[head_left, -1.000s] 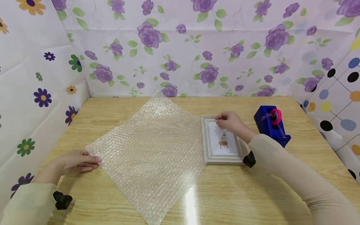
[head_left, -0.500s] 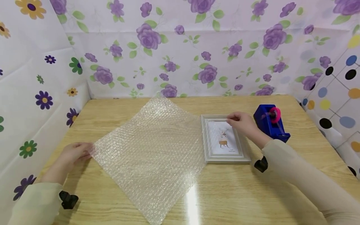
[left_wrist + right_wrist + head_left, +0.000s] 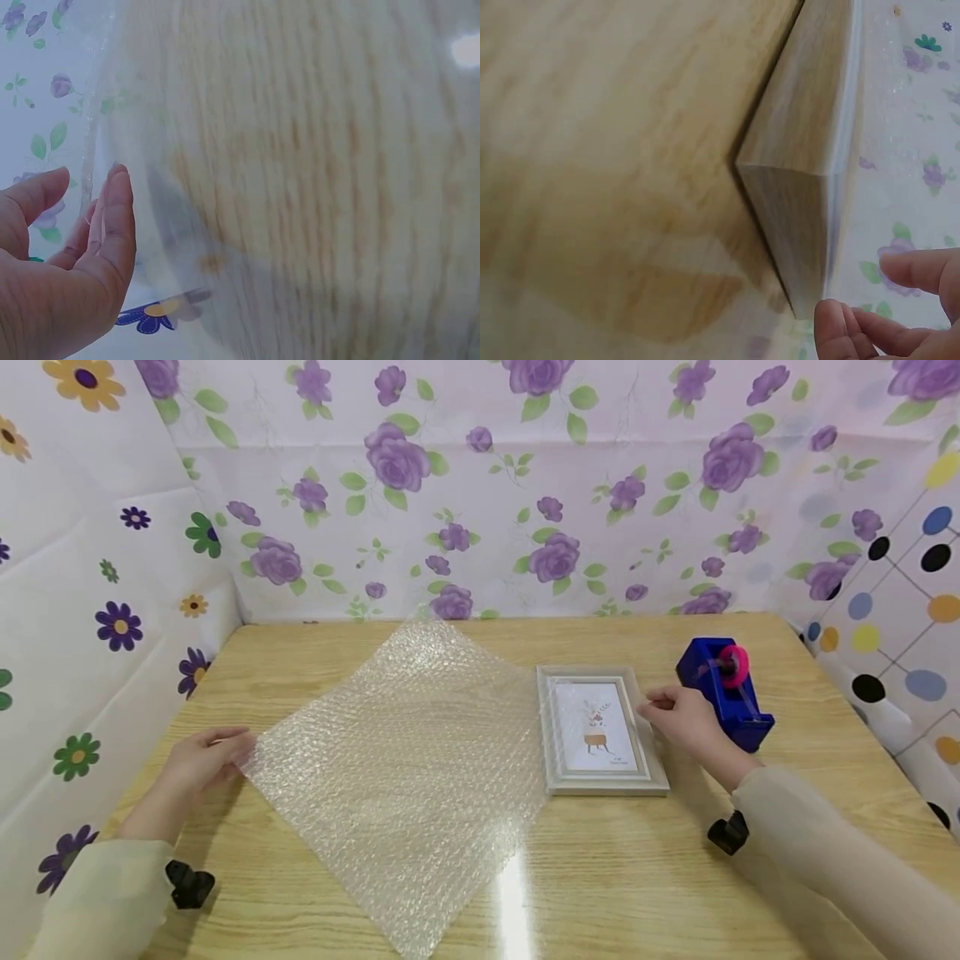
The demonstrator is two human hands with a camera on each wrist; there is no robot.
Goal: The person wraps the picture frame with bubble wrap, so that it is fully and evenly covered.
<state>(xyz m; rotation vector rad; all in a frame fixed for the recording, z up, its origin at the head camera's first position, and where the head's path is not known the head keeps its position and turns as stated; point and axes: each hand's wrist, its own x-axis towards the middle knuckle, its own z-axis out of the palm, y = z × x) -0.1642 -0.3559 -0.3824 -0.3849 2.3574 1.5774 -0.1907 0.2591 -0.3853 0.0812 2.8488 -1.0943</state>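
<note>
Your frame [image 3: 597,739] lies face up on the bench [image 3: 637,885], its print showing. Bubble wrap [image 3: 397,760] spreads flat in a diamond left of the frame and meets it; which lies on top there is hard to tell. Your left hand [image 3: 197,766] is well left of the frame at the wrap's far corner, fingers extended and thumb apart; contact is unclear. Your right hand [image 3: 693,728] is at the frame's right edge, fingers loosely bent, thumb apart, gripping nothing. Right of the frame, the blue dispenser [image 3: 723,697] stands partly behind that hand.
</note>
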